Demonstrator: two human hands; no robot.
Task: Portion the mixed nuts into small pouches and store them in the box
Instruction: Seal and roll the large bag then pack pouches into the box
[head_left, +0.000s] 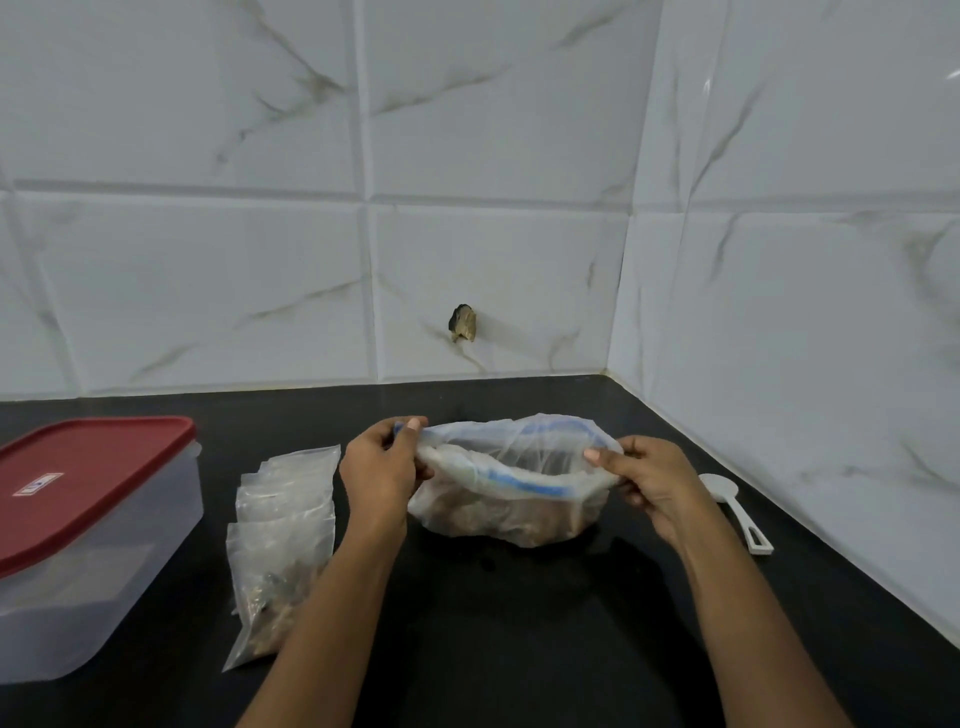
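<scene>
Both hands, left hand (382, 467) and right hand (647, 480), pinch the nut bag (511, 493) rim; mouth up, long axis parallel to countertop (519, 623) back edge.

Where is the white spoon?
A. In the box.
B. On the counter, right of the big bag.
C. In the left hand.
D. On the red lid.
B: the spoon lies on the counter right of the big bag, which the left hand and right hand grip by its rim.
</scene>
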